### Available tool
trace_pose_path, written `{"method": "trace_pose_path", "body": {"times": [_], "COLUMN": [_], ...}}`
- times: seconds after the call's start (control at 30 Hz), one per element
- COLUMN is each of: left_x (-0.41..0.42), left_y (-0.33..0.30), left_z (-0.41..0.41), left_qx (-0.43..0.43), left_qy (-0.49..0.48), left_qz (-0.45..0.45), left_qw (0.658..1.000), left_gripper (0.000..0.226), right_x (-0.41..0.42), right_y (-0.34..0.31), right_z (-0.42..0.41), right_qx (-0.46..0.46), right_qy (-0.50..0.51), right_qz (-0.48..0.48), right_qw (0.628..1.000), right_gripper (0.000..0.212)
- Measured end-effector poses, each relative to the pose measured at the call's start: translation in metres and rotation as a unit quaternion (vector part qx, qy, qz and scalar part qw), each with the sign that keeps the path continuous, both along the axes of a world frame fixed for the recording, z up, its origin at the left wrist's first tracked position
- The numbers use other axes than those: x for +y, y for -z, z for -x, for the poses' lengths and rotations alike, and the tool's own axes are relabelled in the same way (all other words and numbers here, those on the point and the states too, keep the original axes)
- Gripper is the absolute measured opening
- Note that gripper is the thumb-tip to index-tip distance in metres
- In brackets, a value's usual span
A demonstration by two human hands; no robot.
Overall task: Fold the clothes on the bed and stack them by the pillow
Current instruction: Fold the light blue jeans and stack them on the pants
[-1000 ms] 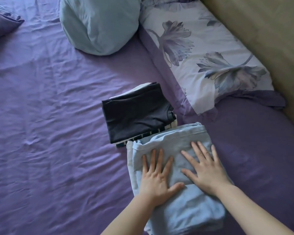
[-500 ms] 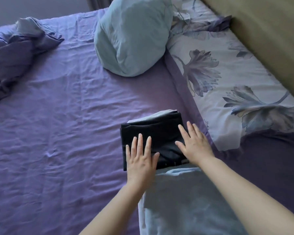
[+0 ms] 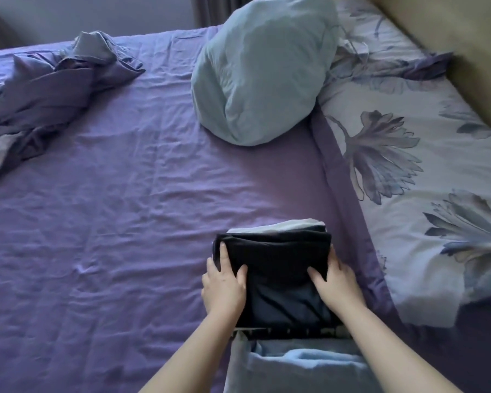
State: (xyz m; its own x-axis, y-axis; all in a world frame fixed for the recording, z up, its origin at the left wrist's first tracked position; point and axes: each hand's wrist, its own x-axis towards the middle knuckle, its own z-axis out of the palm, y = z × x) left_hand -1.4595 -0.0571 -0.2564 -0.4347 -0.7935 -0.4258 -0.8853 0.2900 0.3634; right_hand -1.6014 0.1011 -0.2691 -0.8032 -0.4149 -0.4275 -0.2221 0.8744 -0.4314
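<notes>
I see my left hand (image 3: 224, 287) and right hand (image 3: 336, 285) gripping the folded stack's (image 3: 278, 268) side edges, thumbs on top; its long axis runs near-to-far beside the pillow (image 3: 425, 177).

No writing, label, brand mark or number can be read anywhere in the head view — not on the bedding, nor on the folded clothes.
</notes>
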Motion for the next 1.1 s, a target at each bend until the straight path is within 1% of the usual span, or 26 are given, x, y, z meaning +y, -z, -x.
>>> {"method": "trace_pose_path", "body": {"times": [0.13,0.27,0.37,0.5,0.57,0.67,0.73,0.9,1.1], "left_x": [-0.007,-0.018,-0.02,-0.02,-0.021,-0.023,-0.022,-0.026,-0.028], "left_y": [-0.003,-0.006,-0.008,-0.009,-0.009,-0.012,-0.016,-0.041,-0.093], "left_z": [0.004,0.002,0.0,-0.004,-0.006,-0.01,-0.013,-0.01,-0.003], "left_qx": [0.01,0.061,0.082,0.073,0.077,0.118,0.149,0.181,0.225], "left_qy": [-0.012,-0.039,-0.037,-0.035,-0.029,-0.03,-0.035,-0.026,0.005], "left_qz": [-0.029,-0.093,-0.106,-0.104,-0.104,-0.107,-0.103,-0.077,-0.053], "left_qw": [0.999,0.993,0.99,0.991,0.991,0.987,0.983,0.98,0.973], "left_gripper": [0.071,0.075,0.077,0.076,0.075,0.076,0.076,0.075,0.074], "right_x": [-0.002,-0.001,-0.001,-0.001,-0.001,0.0,-0.001,-0.005,0.0], "right_y": [-0.002,-0.006,-0.008,-0.011,-0.014,-0.022,-0.032,-0.063,-0.111], "right_z": [-0.002,-0.004,-0.004,-0.007,-0.011,-0.014,-0.015,-0.013,-0.012], "right_qx": [-0.012,-0.039,-0.064,-0.08,-0.071,-0.04,-0.023,0.012,0.033], "right_qy": [0.006,0.045,0.076,0.1,0.114,0.118,0.108,0.089,0.096], "right_qz": [0.009,0.026,0.049,0.07,0.107,0.162,0.175,0.207,0.235], "right_qw": [1.0,0.998,0.994,0.989,0.985,0.979,0.978,0.974,0.967], "right_gripper": [0.075,0.073,0.074,0.074,0.073,0.07,0.067,0.068,0.067]}}
